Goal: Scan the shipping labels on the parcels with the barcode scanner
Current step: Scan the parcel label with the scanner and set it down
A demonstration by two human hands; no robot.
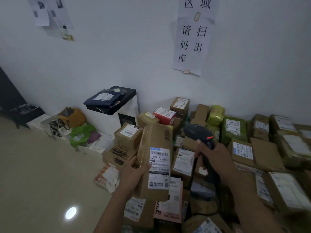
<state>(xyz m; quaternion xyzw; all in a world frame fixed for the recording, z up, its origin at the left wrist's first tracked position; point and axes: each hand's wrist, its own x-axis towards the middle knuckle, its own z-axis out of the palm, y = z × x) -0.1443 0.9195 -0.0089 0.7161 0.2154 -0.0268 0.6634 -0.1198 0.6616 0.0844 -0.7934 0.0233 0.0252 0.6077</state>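
Observation:
My left hand [134,172] grips a long brown cardboard parcel [155,142] by its left edge and holds it upright above the pile. A white shipping label [159,167] with barcodes faces me on the parcel's front. My right hand [213,157] holds the handle of a black barcode scanner [198,132], whose red light glows on the head. The scanner sits just to the right of the held parcel, a little apart from it. Its dark cable hangs down below my right hand.
Several labelled cardboard parcels [242,153] and green bags [233,126] lie piled on the floor along the white wall. A white cabinet [117,111] carrying a dark bagged parcel stands at the left. Bags and a green pouch [80,135] lie beside it. Tiled floor [42,174] spreads left.

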